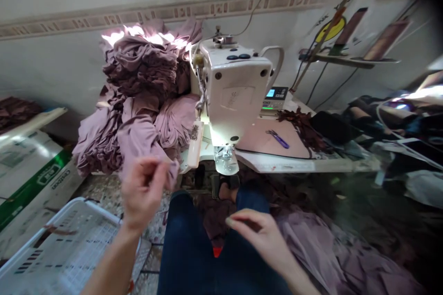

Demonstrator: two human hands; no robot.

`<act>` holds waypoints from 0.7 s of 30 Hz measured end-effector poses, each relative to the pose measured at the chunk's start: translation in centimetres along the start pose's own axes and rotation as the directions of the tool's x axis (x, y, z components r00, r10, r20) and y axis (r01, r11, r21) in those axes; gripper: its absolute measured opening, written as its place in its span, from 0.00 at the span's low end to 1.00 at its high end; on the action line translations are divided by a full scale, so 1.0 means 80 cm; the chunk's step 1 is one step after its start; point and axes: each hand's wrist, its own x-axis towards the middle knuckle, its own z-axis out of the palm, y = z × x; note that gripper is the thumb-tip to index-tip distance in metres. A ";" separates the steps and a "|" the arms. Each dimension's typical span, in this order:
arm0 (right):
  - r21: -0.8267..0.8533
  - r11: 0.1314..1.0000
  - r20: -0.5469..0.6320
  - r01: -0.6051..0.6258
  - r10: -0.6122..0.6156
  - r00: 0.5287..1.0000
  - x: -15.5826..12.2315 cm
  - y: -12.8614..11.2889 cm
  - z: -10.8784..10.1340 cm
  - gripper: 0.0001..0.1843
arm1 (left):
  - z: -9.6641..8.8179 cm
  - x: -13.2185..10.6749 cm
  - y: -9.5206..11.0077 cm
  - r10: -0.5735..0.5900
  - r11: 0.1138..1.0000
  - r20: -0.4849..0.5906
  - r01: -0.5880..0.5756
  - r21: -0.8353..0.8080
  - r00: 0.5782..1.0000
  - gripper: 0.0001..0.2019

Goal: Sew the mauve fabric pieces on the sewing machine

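My left hand [143,191] is raised at the front of the table, thumb and fingers pinched on a mauve fabric piece [138,136]. That fabric trails from the pile behind it, and a loose end shows beside my fingers. Motion blurs this hand a little. My right hand [258,235] hovers over my right thigh, fingers loosely curved with a gap inside and nothing seen in it. Ahead stands a white sewing machine [237,97], its lit needle area and presser plate [226,159] facing me.
Stacked mauve fabric [141,60] fills the table's left. Purple-handled thread snips [278,139] lie on a pink mat [252,136]. A white basket [69,244] stands low left, beside a carton [34,179]. Mauve cloth [311,239] lies at lower right. Thread cones [389,39] stand upper right.
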 end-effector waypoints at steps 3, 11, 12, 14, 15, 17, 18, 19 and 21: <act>0.087 0.988 -0.016 0.124 -0.123 0.992 -0.001 -0.016 0.072 0.24 | 0.043 -0.065 0.002 -0.236 0.939 0.222 0.281 -0.199 0.946 0.09; -0.032 0.996 0.101 0.082 -0.078 0.992 0.027 0.007 0.087 0.17 | 0.055 -0.112 -0.065 -0.520 0.822 0.342 0.567 -0.048 0.783 0.17; -0.036 0.998 0.116 0.050 -0.046 0.992 0.032 0.009 0.075 0.17 | 0.051 -0.110 -0.071 -0.492 0.838 0.395 0.545 -0.024 0.775 0.16; -0.014 1.000 0.154 -0.023 0.025 0.988 0.041 0.010 0.046 0.18 | 0.045 -0.106 -0.077 -0.426 0.874 0.534 0.484 0.034 0.731 0.15; -0.001 0.998 0.191 -0.060 0.059 0.980 0.047 0.009 0.030 0.18 | 0.043 -0.103 -0.077 -0.397 0.892 0.600 0.446 0.073 0.695 0.13; -0.006 0.996 0.264 -0.088 0.087 0.961 0.058 0.005 0.000 0.18 | 0.044 -0.098 -0.077 -0.348 0.925 0.690 0.352 0.143 0.635 0.07; -0.024 0.997 0.287 -0.077 0.080 0.955 0.063 0.003 -0.013 0.20 | 0.047 -0.096 -0.076 -0.325 0.938 0.712 0.306 0.162 0.622 0.08; -0.048 0.998 0.301 -0.050 0.062 0.951 0.068 0.000 -0.025 0.21 | 0.051 -0.094 -0.076 -0.301 0.949 0.726 0.269 0.165 0.618 0.11; -0.089 0.996 0.345 0.025 0.007 0.939 0.074 -0.005 -0.043 0.14 | 0.062 -0.093 -0.075 -0.257 0.960 0.746 0.253 0.122 0.614 0.14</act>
